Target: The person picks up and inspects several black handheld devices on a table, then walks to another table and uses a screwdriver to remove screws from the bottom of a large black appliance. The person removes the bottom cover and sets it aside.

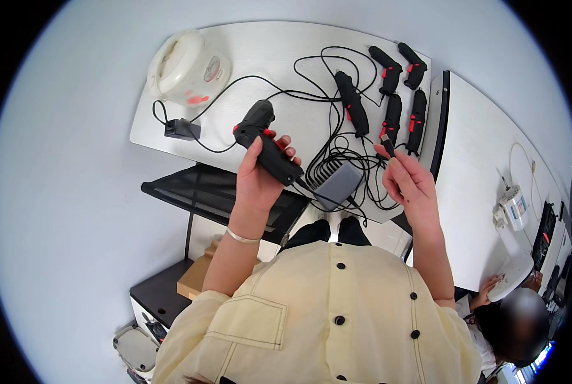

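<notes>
My left hand (258,178) is wrapped round the handle of a black electric screwdriver (274,160) with red parts, its head pointing up and away over the table. Between the thumb and fingers of my right hand (415,187) is a small black cable plug (387,145), held upright and apart from the screwdriver. A grey charging box (339,185) with a row of slots lies near the table's front edge, between my hands. Black cables are coiled around it. Farther back lies another black screwdriver (352,102), with several more at the right, one of them this screwdriver (417,120).
A cream rice cooker (193,70) stands at the back left, with a black power adapter (182,129) in front. A black chair (199,192) is below the table's left edge. Right of a dark divider, a second table (478,166) holds a white device (513,208); another person sits there.
</notes>
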{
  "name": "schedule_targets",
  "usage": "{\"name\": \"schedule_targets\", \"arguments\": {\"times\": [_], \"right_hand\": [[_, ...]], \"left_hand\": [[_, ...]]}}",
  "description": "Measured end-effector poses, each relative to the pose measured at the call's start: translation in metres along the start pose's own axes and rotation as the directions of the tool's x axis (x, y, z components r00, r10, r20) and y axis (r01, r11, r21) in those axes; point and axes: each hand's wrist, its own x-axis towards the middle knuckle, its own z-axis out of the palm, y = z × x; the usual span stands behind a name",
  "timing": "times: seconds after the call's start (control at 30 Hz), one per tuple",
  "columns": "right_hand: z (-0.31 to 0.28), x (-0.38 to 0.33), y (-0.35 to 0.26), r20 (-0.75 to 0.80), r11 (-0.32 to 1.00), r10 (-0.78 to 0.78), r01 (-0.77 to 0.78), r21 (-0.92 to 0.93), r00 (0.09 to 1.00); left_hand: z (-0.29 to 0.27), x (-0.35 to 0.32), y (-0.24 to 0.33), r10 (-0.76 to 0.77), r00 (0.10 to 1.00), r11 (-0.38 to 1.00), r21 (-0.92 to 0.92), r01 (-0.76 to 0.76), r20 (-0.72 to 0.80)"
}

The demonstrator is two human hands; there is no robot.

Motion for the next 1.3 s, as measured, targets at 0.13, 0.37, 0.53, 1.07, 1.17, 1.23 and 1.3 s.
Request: {"name": "schedule_targets", "arguments": {"times": [0.13,0.37,0.53,1.07,1.17,1.23,1.3], "right_hand": [[0.002,0.001,0.002,-0.012,1.000,0.016,-0.016,-0.014,1.000],[0.000,0.005,0.010,-0.066,0.998,0.010,-0.014,-0.065,0.998],[-0.003,0.004,0.005,-0.159,0.997,0.051,-0.060,-0.050,0.986],[-0.028,0.006,0.008,-0.318,0.995,0.049,-0.076,-0.071,0.947],[-0.036,0.003,0.003,-0.325,0.993,0.058,-0.088,-0.078,0.944],[-0.043,0.002,0.006,-0.336,0.996,0.026,-0.054,-0.074,0.941],[-0.048,0.000,0.007,-0.369,0.996,0.038,-0.065,-0.061,0.929]], "left_hand": [[-0.010,-0.004,-0.001,-0.019,0.999,0.997,0.072,0.015,0.048],[-0.009,-0.003,-0.003,0.079,0.981,0.960,0.278,-0.027,-0.178],[-0.020,0.021,-0.001,0.243,0.912,0.895,0.439,-0.079,-0.331],[-0.112,0.145,-0.064,0.433,0.747,0.547,0.806,0.227,-0.504],[-0.141,0.162,-0.072,0.516,0.717,0.430,0.866,0.256,-0.469],[-0.146,0.163,-0.076,0.573,0.694,0.403,0.887,0.226,-0.437],[-0.139,0.162,-0.074,0.588,0.682,0.324,0.899,0.293,-0.434]]}}
